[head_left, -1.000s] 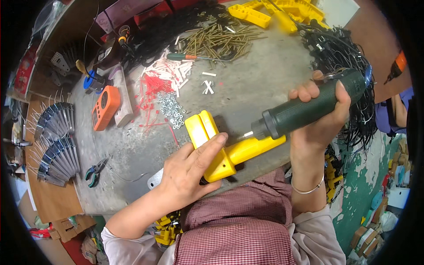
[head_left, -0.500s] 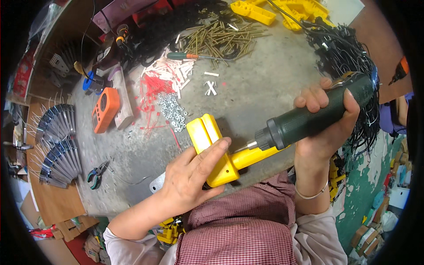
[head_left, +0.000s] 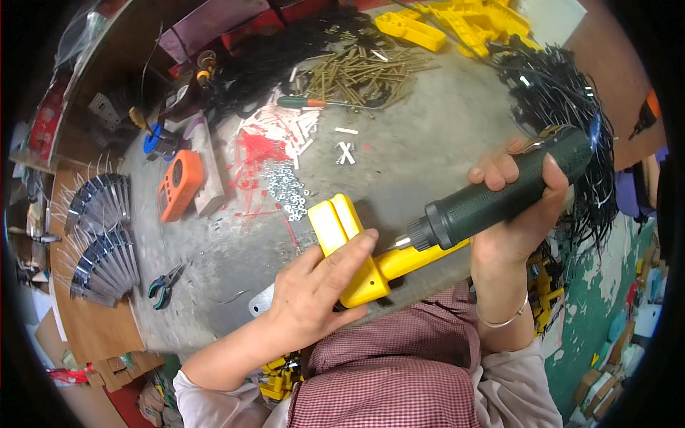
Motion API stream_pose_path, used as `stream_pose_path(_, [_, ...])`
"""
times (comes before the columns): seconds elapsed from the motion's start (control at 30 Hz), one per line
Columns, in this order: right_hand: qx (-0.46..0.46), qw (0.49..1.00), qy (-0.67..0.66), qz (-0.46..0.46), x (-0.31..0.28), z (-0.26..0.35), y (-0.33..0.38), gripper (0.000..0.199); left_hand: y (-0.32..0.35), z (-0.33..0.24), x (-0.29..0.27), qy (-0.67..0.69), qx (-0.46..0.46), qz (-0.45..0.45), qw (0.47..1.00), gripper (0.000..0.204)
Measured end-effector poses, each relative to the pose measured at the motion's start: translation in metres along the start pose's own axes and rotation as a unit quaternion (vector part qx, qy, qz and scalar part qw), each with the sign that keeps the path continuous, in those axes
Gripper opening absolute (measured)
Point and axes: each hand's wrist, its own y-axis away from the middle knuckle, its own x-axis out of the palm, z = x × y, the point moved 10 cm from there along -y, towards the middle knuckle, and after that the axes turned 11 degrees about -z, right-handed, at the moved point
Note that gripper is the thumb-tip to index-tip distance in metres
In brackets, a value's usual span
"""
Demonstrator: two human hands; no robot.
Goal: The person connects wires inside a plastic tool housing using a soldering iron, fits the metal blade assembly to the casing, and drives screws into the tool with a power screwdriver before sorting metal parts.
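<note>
My left hand (head_left: pixel 310 289) is wrapped round a yellow plastic tool housing (head_left: pixel 367 285) with a blocky head and a long handle, held at the table's near edge. A flat metal plate (head_left: pixel 261 301) with a hole sticks out beyond that hand. My right hand (head_left: pixel 524 203) grips a dark green electric screwdriver (head_left: pixel 492 196), tilted with its chuck down to the left. Its bit (head_left: pixel 403 243) points at the housing where head and handle meet; whether the tip touches a screw is hidden.
Long brass-coloured screws (head_left: pixel 364 75), a green-handled screwdriver (head_left: pixel 300 103), white sleeves (head_left: pixel 285 121), red pieces (head_left: pixel 260 146) and small nuts (head_left: pixel 287 189) lie farther back. At left are an orange meter (head_left: pixel 181 184), pliers (head_left: pixel 164 287) and fanned metal parts (head_left: pixel 107 260). Black cables (head_left: pixel 556 89) pile at right.
The electric screwdriver has shifted a little left and down, its chuck slightly nearer the housing. Both hands keep their hold. The whole view has shifted slightly.
</note>
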Motion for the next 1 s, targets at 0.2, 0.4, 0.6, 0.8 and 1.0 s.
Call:
stream_pose_path(0.2, [0.009, 0.999, -0.022, -0.03, -0.018, 0.0, -0.003, 0.039, 0.005, 0.024, -0.028, 0.017, -0.111, -0.053, 0.992, 0.098])
stream_pose_path(0.4, [0.017, 0.999, -0.032, 0.015, -0.012, -0.001, -0.006, 0.035, 0.032, 0.052, -0.047, -0.155, -0.081, 0.001, 0.985, 0.076])
stream_pose_path(0.6, [0.006, 0.999, -0.025, 0.038, -0.008, 0.0, -0.006, 0.036, 0.022, 0.07, -0.073, -0.31, -0.016, -0.017, 0.951, 0.054])
stream_pose_path(0.8, [-0.029, 0.999, -0.006, 0.032, -0.011, 0.005, -0.007, 0.033, -0.008, 0.068, -0.055, -0.285, -0.027, -0.072, 0.956, 0.04])
stream_pose_path(1.0, [-0.029, 0.999, -0.006, 0.046, -0.007, 0.004, -0.003, 0.033, -0.003, 0.089, -0.059, -0.253, -0.119, -0.081, 0.957, 0.049])
